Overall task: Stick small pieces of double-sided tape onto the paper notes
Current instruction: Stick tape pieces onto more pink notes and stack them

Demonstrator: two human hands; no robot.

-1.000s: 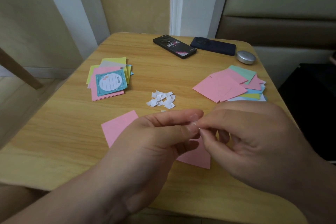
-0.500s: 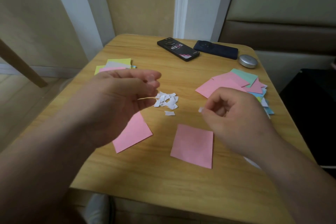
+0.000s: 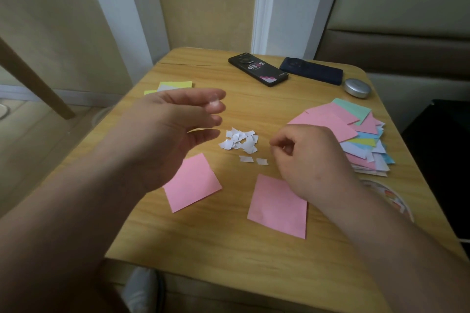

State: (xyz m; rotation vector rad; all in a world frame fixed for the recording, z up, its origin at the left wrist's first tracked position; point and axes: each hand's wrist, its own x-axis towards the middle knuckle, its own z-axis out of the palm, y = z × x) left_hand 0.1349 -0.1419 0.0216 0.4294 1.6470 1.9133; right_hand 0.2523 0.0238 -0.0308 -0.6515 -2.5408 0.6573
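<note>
Tape scraps (image 3: 239, 141) lie behind two notes (image 3: 278, 207).

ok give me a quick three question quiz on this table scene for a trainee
1. True or false: the black phone lies left of the dark blue phone.
2. What colour are the left loose note and the right loose note nearest the person? A pink, B green, C white.
3. Fill in: the pile of white scraps lies ___ the left hand and the right hand.
Key: 1 true; 2 A; 3 between.
</note>
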